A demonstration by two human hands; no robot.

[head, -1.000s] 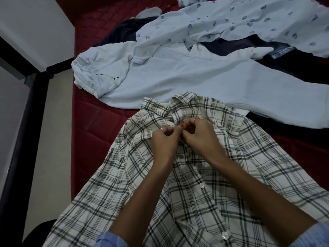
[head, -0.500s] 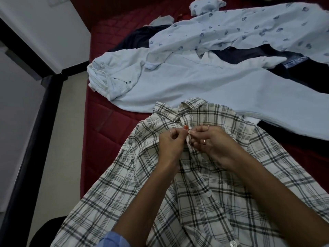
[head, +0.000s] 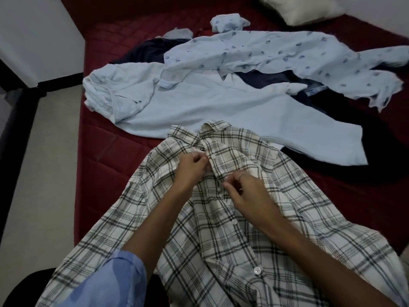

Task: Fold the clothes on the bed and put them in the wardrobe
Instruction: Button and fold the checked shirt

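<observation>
A dark red bed (head: pixel 106 151) carries the clothes. At its near edge lies the plaid shirt (head: pixel 254 218), collar pointing away; the left hand (head: pixel 192 167) pinches its placket beside a button, the right hand (head: pixel 247 191) pinches the placket lower down. Beyond lie a plain pale blue shirt (head: pixel 210 107), then a printed blue shirt (head: pixel 287 52) over dark garments (head: pixel 265 82).

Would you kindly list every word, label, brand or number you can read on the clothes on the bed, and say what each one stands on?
No text can be read anywhere.
Blue-and-white tag on the dark garment: too small and blurred to read.
Plaid shirt, held by the left hand and right hand: no lettering visible.
Printed blue shirt: only small dark motifs, no words.
Plain blue shirt: no legible label.
</observation>
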